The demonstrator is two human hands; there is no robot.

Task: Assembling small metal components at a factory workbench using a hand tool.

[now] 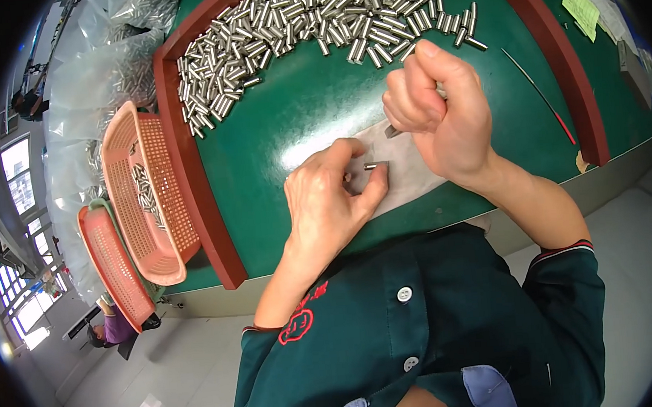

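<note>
Your right grip (447, 115) is clenched on a grey tool (392, 131); your left grip (322, 189) half-curls, thumb by the shiny cylinder (375, 165) over the cloth (415, 173), pinch unclear: likely rigid, light, slippery, so take its sides

Green tabletop (240, 164); silver pins (291, 24); red-brown frame (195, 182).

Small cylinder (375, 165): bright silver metal, short, straight-sided, smooth. Lying roughly parallel to the near edge of the tabletop (262, 147), touched by the left thumb tip; pinched or just rested can't be told. Cloth (412, 169) seen beneath: pale grey, spread flat by the near edge, about midway between left and right edges. Grey metal piece (392, 131): clenched in right fist (444, 112), one end exposed over cloth, rest hidden.
</note>
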